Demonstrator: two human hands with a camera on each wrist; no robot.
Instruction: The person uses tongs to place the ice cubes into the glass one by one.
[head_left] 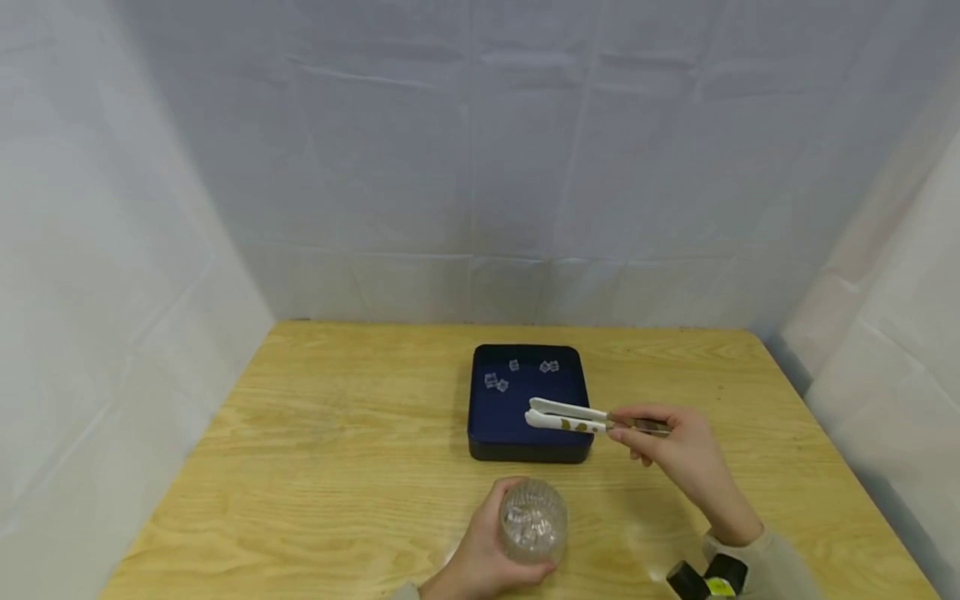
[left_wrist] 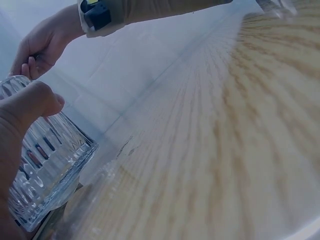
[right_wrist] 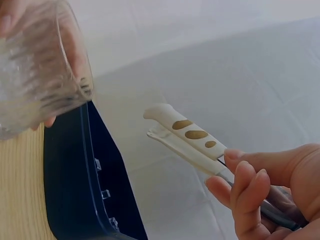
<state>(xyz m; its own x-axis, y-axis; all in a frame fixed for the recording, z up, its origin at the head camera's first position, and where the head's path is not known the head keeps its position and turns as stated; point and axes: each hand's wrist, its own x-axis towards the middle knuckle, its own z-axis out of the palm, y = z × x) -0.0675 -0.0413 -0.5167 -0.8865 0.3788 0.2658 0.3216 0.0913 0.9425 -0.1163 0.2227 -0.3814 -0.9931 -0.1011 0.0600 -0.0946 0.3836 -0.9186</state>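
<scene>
My left hand (head_left: 483,546) grips a clear ribbed glass (head_left: 534,521) by its side, near the front of the table. Clear pieces show inside the glass from above. In the right wrist view the glass (right_wrist: 40,75) appears at the upper left. My right hand (head_left: 686,454) pinches a pair of tongs (head_left: 566,422) with white tips and gold marks. Their tips hang over the front right part of a dark blue tray (head_left: 528,452). Whether the tips (right_wrist: 157,131) hold a small clear piece, I cannot tell. Several clear cubes (head_left: 497,382) lie in the tray.
The tray rests on a light wooden table (head_left: 337,417), beyond the glass. White sheeting (head_left: 465,167) hangs behind the table and along both sides. A black device (head_left: 708,577) is strapped to my right wrist.
</scene>
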